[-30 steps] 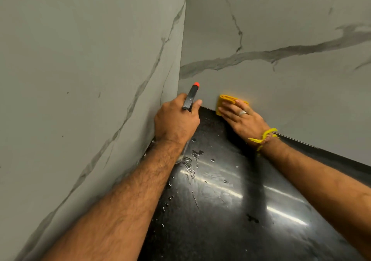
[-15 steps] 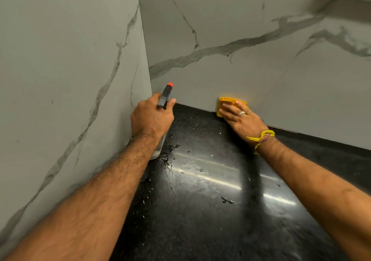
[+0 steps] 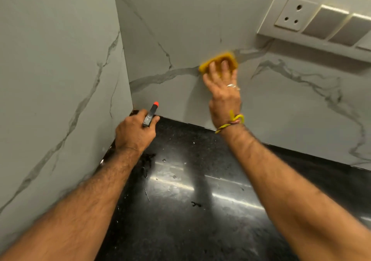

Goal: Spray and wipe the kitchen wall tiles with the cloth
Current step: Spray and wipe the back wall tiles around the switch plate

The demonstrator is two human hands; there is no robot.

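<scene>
Cloth [image 3: 218, 63] left below switch panel [image 3: 321, 19]

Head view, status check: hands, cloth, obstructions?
Left hand grips black spray bottle with orange tip. Right hand presses folded yellow cloth flat on marble-look wall tile. White switch panel close above.

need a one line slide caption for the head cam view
Right hand presses a yellow cloth flat on the marble-look wall tile while the left hand grips a spray bottle.

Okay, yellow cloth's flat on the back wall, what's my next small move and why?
Probably sweep the folded yellow cloth sideways along the grey-veined marble wall tile, staying below the white switch plate. The right hand already presses it flat there, and the left hand holds the black spray bottle low.
</scene>
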